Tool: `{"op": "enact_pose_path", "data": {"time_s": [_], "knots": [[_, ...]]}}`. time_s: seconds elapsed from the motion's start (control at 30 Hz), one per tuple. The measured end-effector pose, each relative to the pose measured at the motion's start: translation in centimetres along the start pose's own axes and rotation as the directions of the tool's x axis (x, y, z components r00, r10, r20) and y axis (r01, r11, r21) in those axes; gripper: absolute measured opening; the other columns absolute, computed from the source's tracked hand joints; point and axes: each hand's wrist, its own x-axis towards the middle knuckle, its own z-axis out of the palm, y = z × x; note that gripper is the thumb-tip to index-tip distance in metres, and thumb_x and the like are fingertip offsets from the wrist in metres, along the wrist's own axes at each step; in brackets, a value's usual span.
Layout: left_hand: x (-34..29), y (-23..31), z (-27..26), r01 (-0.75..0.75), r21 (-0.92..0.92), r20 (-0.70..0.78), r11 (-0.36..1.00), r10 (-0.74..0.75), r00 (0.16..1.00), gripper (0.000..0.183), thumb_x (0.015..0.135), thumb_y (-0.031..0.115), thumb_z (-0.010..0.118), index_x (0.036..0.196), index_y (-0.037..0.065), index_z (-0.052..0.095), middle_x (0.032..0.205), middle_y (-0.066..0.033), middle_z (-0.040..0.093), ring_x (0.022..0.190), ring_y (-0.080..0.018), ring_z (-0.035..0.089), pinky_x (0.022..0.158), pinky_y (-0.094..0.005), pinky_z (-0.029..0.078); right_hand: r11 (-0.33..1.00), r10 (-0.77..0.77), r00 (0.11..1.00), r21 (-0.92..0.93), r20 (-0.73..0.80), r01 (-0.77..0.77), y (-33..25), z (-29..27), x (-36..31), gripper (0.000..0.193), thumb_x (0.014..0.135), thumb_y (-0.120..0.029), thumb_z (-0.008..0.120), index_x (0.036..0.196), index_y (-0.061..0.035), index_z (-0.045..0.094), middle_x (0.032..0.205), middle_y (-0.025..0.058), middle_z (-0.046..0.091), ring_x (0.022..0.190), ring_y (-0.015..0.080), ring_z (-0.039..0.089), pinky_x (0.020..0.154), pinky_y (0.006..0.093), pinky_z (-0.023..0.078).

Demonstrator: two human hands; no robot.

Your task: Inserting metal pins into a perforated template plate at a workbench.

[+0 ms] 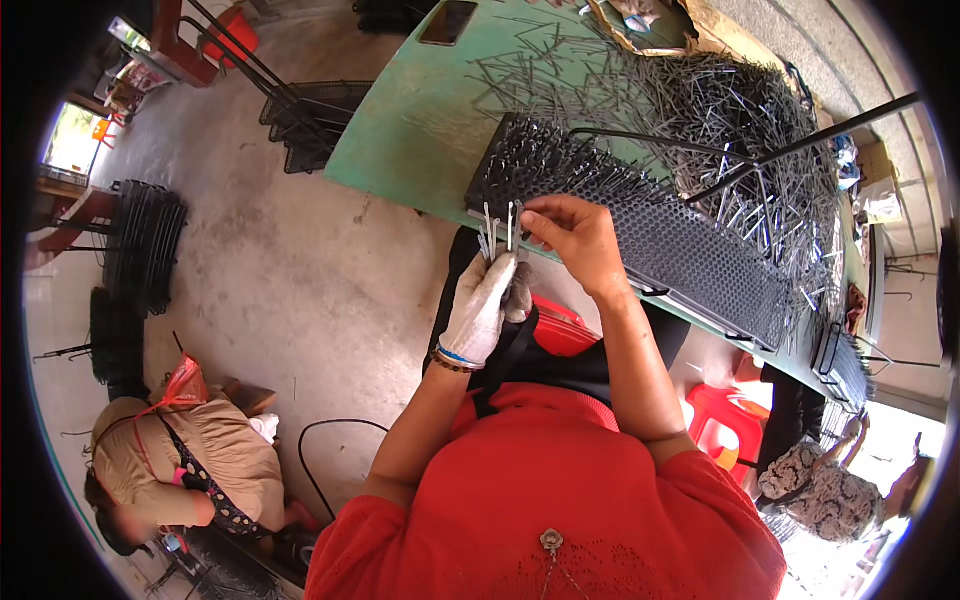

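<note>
My left hand [480,310] wears a white knit glove and is closed around a small bunch of thin metal rods [494,238], their silvery ends pointing up. Close to the rod tops, on the right, is my bare right hand [575,238], with thumb and forefinger pinched together. Whatever lies between those fingertips is too small to make out. Just beyond my hands, a dark perforated metal rack [690,240] rests along the green table's edge, and many thin black rods [560,155] stand in its far-left part.
A large heap of loose dark rods [750,120] covers the right of the green table [385,140], with a phone [448,22] at its far end. Black bars [800,150] slant over the heap. Red stools [725,425] stand nearby. Two people [215,460] [825,490] sit at either side.
</note>
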Motion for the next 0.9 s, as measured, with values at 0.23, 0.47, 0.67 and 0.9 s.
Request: {"op": "enact_pose_path", "data": {"time_s": [0.23, 0.47, 0.67, 0.9], "knots": [[0.3, -0.5, -0.3, 0.019, 0.041, 0.000, 0.999, -0.019, 1.000, 0.023, 0.100, 0.025, 0.053, 0.111, 0.005, 0.056, 0.087, -0.0055, 0.067, 0.067, -0.0102, 0.065, 0.054, -0.0208, 0.051, 0.998, 0.057, 0.997, -0.026, 0.052, -0.056, 1.5, -0.6, -0.2, 0.017, 0.086, -0.008, 0.073, 0.099, 0.0033, 0.070, 0.080, 0.0049, 0.070, 0.069, 0.0080, 0.062, 0.059, 0.0224, 0.049], [0.7, -1.5, -0.6, -0.043, 0.014, -0.076, 0.999, 0.044, 0.996, 0.023, 0.100, 0.026, 0.053, 0.109, 0.005, 0.055, 0.088, -0.0085, 0.067, 0.071, -0.0126, 0.066, 0.059, -0.0248, 0.057, 0.993, 0.115, 0.993, -0.025, -0.006, -0.116, 1.3, -0.2, -0.5, 0.013, 0.086, -0.005, 0.070, 0.094, 0.0031, 0.067, 0.081, 0.0053, 0.069, 0.068, 0.0074, 0.061, 0.057, 0.0227, 0.048], [0.8, -1.8, -1.6, -0.054, 0.009, -0.075, 0.998, 0.055, 0.996, 0.023, 0.101, 0.024, 0.053, 0.112, 0.005, 0.053, 0.090, -0.0090, 0.067, 0.066, -0.0114, 0.064, 0.056, -0.0225, 0.053, 0.957, -0.239, 0.928, 0.091, -0.287, 0.274, -0.9, 0.2, 0.4, 0.015, 0.090, -0.002, 0.066, 0.104, 0.0030, 0.065, 0.093, 0.0060, 0.069, 0.082, 0.0100, 0.064, 0.075, 0.0240, 0.051], [0.4, -1.5, -0.9, -0.005, 0.071, -0.093, 0.997, 0.012, 0.996, 0.021, 0.100, 0.020, 0.055, 0.114, 0.005, 0.053, 0.091, -0.0089, 0.068, 0.063, -0.0108, 0.063, 0.055, -0.0221, 0.053, 0.776, -0.617, 0.730, -0.377, -0.292, 0.505, -0.8, 1.4, 3.5, 0.022, 0.090, -0.004, 0.069, 0.111, -0.0007, 0.066, 0.093, 0.0055, 0.070, 0.082, 0.0091, 0.065, 0.077, 0.0249, 0.052]]}}
